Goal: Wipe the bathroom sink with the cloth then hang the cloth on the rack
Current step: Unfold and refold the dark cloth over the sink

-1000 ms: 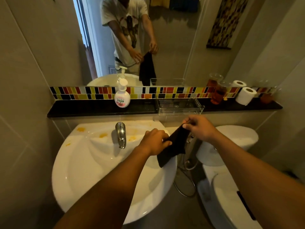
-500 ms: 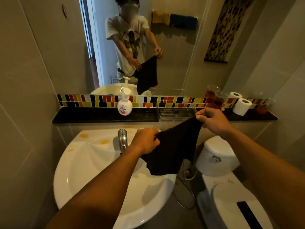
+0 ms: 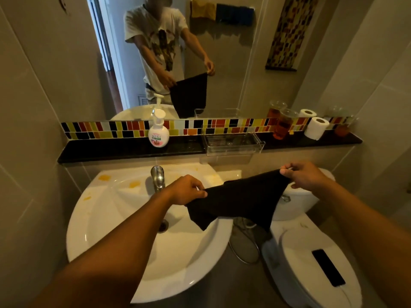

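A black cloth (image 3: 240,203) is stretched between both hands above the right edge of the white sink (image 3: 106,221). My left hand (image 3: 185,190) pinches its left corner near the chrome tap (image 3: 157,177). My right hand (image 3: 304,175) pinches the right corner, over the toilet tank. Yellow-orange stains dot the sink's back rim and left side. In the mirror a towel rack (image 3: 223,11) with a yellow and a blue cloth shows on the wall behind me.
A black ledge (image 3: 111,152) carries a soap pump bottle (image 3: 158,132), a clear wire-bottomed tray (image 3: 231,142), amber jars (image 3: 282,125) and a toilet roll (image 3: 315,127). The toilet (image 3: 311,267) with a dark object on its lid stands right of the sink. A hose loops on the floor.
The cloth was bunched and hanging between my hands; my hands moved apart and it is now spread wide. My view rose, showing more of the mirror.
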Demonstrator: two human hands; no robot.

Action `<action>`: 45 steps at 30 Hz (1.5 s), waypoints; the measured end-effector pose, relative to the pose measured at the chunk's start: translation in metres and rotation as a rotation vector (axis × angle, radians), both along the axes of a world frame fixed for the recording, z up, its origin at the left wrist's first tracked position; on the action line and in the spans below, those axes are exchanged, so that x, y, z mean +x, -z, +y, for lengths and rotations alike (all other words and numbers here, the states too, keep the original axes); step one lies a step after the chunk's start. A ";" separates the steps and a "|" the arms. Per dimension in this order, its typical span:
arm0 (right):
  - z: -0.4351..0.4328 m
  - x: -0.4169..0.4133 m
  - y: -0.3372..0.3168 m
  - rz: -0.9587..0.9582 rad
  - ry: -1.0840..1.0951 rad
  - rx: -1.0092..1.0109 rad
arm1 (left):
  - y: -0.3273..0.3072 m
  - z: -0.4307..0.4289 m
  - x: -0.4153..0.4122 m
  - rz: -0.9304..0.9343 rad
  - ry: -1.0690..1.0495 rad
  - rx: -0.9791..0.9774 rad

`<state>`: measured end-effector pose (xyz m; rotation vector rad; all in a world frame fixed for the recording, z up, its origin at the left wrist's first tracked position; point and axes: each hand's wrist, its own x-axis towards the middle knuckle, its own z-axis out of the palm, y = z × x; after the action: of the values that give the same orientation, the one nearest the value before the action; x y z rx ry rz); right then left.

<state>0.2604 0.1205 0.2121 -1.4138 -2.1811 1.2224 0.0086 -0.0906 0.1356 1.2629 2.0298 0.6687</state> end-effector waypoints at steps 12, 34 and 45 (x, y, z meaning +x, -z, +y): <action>0.009 0.019 0.059 -0.116 0.022 -0.104 | 0.039 0.009 -0.005 -0.210 -0.075 -0.015; 0.110 -0.108 0.192 -0.053 -0.029 -0.023 | 0.132 0.080 -0.044 0.166 -0.456 -0.089; 0.120 -0.151 0.221 -0.047 -0.149 -0.071 | 0.156 0.099 -0.043 0.278 -0.496 -0.176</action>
<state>0.1097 0.2404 -0.0084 -1.3394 -2.3332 1.3425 -0.0342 0.0081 -0.0201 0.7850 2.6058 0.5354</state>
